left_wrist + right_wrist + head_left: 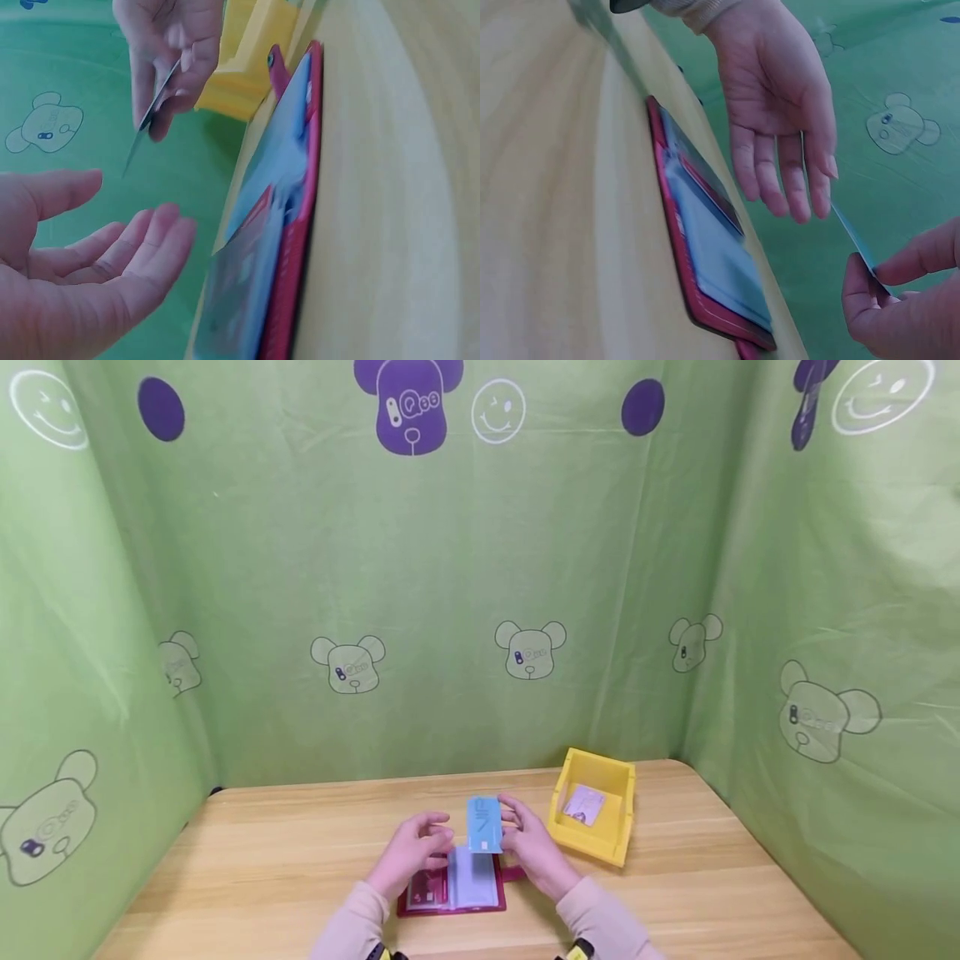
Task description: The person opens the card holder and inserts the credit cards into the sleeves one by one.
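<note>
My right hand (534,845) pinches a light blue card marked VIP (483,824) by its right edge, between thumb and fingers. The card is held upright above an open red card holder (476,887) with clear bluish sleeves, which lies flat on the table. A dark red card (429,889) shows in the holder's left sleeve, partly behind my left hand (408,853). That hand hovers over the left side with nothing in it. In the left wrist view its fingers (150,251) are relaxed, apart from the thin edge of the card.
Right of the holder, a yellow bin (592,845) stands on the wooden table (300,827), with a pale purple card (585,804) inside. The holder's strap (514,873) sticks out to its right. Green printed curtains (450,568) enclose the table's back and sides.
</note>
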`<state>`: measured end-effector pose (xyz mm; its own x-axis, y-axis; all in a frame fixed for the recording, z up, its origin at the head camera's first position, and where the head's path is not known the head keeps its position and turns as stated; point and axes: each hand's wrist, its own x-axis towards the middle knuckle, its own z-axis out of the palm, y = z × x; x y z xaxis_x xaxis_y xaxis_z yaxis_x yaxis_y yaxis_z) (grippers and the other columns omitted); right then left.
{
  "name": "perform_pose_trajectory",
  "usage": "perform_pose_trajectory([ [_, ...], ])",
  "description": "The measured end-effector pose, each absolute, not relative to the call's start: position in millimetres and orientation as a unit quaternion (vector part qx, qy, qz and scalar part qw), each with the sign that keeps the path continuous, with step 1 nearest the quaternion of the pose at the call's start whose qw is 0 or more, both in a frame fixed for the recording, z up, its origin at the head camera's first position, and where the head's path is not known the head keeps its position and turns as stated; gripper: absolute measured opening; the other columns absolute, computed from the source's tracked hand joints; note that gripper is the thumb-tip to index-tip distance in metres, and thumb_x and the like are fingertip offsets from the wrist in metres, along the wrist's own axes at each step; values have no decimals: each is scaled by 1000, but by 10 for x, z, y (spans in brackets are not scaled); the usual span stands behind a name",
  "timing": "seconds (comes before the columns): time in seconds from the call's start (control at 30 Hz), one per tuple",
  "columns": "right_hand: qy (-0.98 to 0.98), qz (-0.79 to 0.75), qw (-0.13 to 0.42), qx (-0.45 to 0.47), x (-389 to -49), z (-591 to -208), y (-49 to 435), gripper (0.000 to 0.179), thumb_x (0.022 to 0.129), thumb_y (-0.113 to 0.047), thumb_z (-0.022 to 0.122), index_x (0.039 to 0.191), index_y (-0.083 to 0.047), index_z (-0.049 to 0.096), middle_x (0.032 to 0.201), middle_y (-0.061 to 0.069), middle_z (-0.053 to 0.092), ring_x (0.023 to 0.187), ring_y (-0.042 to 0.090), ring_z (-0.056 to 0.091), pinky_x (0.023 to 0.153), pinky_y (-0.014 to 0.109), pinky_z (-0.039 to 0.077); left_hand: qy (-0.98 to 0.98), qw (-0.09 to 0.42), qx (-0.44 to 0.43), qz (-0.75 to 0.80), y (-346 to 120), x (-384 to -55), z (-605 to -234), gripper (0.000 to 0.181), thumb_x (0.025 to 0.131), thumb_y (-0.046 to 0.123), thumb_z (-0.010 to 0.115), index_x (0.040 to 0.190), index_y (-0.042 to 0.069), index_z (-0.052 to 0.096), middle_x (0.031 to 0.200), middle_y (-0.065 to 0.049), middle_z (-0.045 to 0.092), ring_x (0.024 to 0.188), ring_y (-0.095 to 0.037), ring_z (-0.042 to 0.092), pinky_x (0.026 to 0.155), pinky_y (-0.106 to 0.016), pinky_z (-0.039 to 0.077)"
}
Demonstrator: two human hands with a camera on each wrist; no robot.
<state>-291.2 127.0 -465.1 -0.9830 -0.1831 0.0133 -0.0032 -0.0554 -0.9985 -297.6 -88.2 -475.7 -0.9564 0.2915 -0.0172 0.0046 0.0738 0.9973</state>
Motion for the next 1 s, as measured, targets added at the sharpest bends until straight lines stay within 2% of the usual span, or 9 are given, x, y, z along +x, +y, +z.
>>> perform_pose_trajectory([
  [0.2,695,-709,80,-87,-2875,-4704,1215,85,70,17,47,150,3,23,137,31,42,97,18,63,72,24,55,698,122,79,701,-840,-2962,-4798,49,93,10,59,133,-12,45,111,-25,64,90,-24,70,84,-41,62],
  [0.33,692,-710,94,-93,-2855,-4740,1202,85,71,16,48,151,3,22,138,30,43,101,20,64,78,28,58,684,130,73,714,-817,-2946,-4832,46,92,7,59,131,-12,47,104,-19,66,81,-16,69,79,-35,63],
  [0.43,689,-711,102,-92,-2836,-4751,1187,86,71,16,49,151,2,22,138,30,43,104,24,64,83,31,59,683,127,72,716,-802,-2930,-4857,46,89,5,61,130,-13,48,102,-19,66,79,-16,68,76,-32,63],
  [0.6,687,-712,109,-95,-2814,-4757,1173,85,71,15,49,151,2,23,136,29,44,105,27,63,83,31,58,683,124,70,716,-794,-2920,-4883,45,87,3,64,127,-12,50,102,-21,65,79,-16,67,74,-30,63],
  [0.83,706,-695,100,-91,-2807,-4717,1184,79,77,6,55,150,3,24,135,30,47,105,22,62,89,38,56,684,115,67,718,-827,-2956,-4897,45,88,1,63,128,-12,49,94,-10,67,78,-14,67,77,-33,63],
  [1.0,725,-680,69,-88,-2819,-4693,1225,72,80,4,56,147,8,29,134,32,50,117,39,57,99,44,54,685,108,59,718,-875,-2977,-4859,48,87,1,63,130,-11,47,95,-10,66,79,-14,67,78,-34,63],
])
